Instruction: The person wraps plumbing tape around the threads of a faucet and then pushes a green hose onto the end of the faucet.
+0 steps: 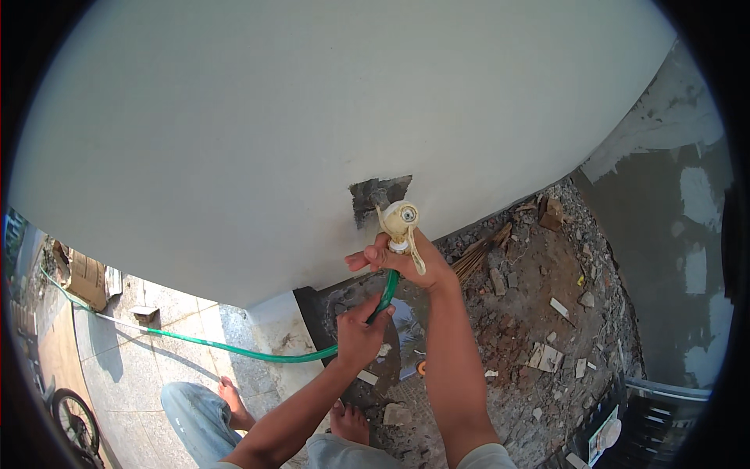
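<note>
A cream plastic water tap (401,213) with a long lever handle sticks out of a rough hole (362,213) in the pale wall. My right hand (406,266) is closed around the tap's spout, where a green hose (393,283) meets it; the fingers hide the joint itself. Just below, my left hand (362,332) grips the hose, thumb uppermost. From there the hose runs off to the left in a shallow curve over the tiles.
Rubble and broken tile pieces (545,358) cover the ground at right, beside a bundle of thin sticks (478,254). A puddle (408,328) lies below my hands. At left are a cardboard box (84,277), a wheel (74,418) and sunlit floor tiles (176,356).
</note>
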Motion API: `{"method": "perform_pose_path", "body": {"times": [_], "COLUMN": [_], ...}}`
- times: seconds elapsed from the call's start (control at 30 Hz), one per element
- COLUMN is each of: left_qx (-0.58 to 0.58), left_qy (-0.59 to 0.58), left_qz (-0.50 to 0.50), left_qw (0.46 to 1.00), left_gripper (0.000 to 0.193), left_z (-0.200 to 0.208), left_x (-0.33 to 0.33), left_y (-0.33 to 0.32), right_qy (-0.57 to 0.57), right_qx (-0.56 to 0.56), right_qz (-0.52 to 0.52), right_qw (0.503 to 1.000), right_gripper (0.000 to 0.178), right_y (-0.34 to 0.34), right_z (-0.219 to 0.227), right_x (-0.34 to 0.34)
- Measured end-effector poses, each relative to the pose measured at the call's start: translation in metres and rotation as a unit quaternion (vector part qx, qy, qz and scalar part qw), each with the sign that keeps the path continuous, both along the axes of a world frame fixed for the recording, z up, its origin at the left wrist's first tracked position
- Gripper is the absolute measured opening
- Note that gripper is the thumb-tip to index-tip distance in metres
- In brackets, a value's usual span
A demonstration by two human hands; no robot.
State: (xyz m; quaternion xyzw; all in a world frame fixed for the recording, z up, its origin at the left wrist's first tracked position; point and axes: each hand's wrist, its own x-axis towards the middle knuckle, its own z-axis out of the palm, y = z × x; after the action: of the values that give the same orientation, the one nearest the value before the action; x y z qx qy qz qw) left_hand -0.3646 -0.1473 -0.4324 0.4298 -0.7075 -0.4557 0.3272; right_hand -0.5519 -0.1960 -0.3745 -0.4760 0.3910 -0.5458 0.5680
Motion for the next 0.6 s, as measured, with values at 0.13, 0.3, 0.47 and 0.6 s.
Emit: {"method": "perform_pose_path", "body": {"times": [0.13, 0.3, 0.47, 0.6], "left_qx": [0.004, -0.016, -0.058, -0.023], "left_qy": [-0.006, -0.009, 0.039, -0.003], "left_qz": [-0.011, -0.004, 0.028, 0.016], "left_qw": [1.0, 1.0, 0.997, 1.0], "left_gripper": [0.029, 0.028, 0.029, 0.03], "left_z": [0.005, 0.004, -0.011, 0.0], "left_x": [-0.009, -0.002, -0.009, -0.008], "left_y": [0.001, -0.002, 0.003, 0.002], "right_qy": [-0.154, 0.045, 0.337, 0.178], "right_qx": [-0.036, 0.036, 0.127, 0.13], "right_qz": [0.257, -0.024, -0.416, -0.34], "right_qw": [0.953, 0.998, 0.835, 0.914], "right_gripper": [0.032, 0.035, 0.035, 0.037], "right_y": [-0.015, 0.0, 0.009, 0.01], "right_z": [-0.009, 0.009, 0.035, 0.017], "right_x": [-0.026, 0.004, 0.061, 0.04]}}
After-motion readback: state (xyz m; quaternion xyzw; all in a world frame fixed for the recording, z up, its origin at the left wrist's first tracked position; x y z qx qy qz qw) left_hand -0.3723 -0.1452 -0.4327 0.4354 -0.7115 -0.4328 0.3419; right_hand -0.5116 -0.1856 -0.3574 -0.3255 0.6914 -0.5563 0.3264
